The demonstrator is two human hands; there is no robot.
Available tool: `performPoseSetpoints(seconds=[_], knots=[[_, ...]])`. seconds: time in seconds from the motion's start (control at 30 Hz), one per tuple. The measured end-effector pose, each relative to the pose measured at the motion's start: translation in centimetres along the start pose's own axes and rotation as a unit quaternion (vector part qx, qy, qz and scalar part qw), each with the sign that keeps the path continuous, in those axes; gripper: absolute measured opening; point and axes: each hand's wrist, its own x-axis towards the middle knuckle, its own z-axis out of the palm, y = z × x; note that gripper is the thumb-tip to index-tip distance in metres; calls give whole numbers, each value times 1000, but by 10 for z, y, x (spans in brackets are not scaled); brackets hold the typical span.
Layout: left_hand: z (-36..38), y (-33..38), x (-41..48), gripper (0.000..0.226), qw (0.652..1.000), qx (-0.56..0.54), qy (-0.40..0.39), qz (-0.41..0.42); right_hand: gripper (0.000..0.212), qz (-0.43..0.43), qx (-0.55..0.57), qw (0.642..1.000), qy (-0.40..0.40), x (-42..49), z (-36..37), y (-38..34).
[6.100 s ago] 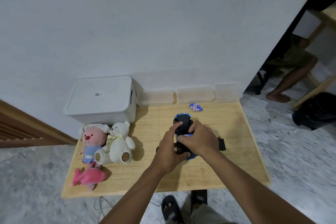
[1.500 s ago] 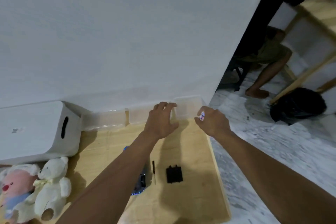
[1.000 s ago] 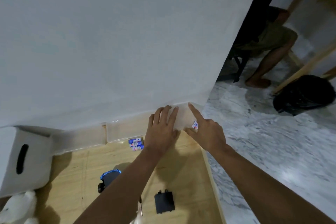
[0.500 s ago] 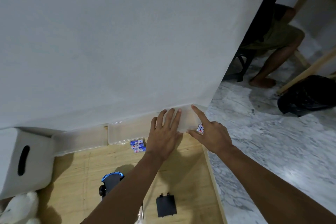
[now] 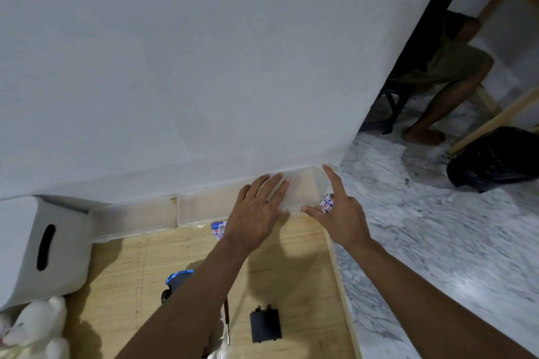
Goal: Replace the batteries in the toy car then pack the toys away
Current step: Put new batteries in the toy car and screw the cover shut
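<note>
My left hand [image 5: 256, 213] lies flat, fingers spread, on the lid of a small clear plastic box [image 5: 303, 186] at the table's back right corner. My right hand [image 5: 338, 213] holds several white batteries [image 5: 326, 202] in its palm while its thumb touches the box's front latch and its index finger points up past the box's right end. More blue batteries [image 5: 218, 230] lie on the wooden table [image 5: 306, 271] beside my left wrist. The blue toy car [image 5: 175, 281] is partly hidden under my left forearm. Its black battery cover [image 5: 265, 325] and a screwdriver [image 5: 227, 320] lie near the front.
Two more clear boxes [image 5: 201, 207] [image 5: 134, 220] line the wall. A white lidded storage bin [image 5: 43, 245] stands at the left, with a white teddy bear [image 5: 35, 326] in front. The table's right edge drops to marble floor. A seated person's legs [image 5: 437, 99] and a black bag [image 5: 495, 157] are beyond.
My hands left the car and went to the back right clear box. The right hand carries batteries. Over the last half second both hands stay on the box with little movement.
</note>
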Motion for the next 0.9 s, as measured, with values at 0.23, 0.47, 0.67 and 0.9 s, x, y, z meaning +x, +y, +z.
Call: performPoseSetpoints(seconds=[0.23,0.47,0.67,0.9], knots=[[-21,0,3,40,979,-171,83,-78,84,21,-8,1000,10,-12,5,-4],[-36,17,0,26,940,-264,176,-127,81,6,-76,996,44,-20,4,-8],[-22,16,-15,63,959,-241,104,-105,82,24,-83,995,41,-21,4,-12],[-18,20,-15,78,970,-202,76,-108,81,37,-90,995,31,-22,1,-20]])
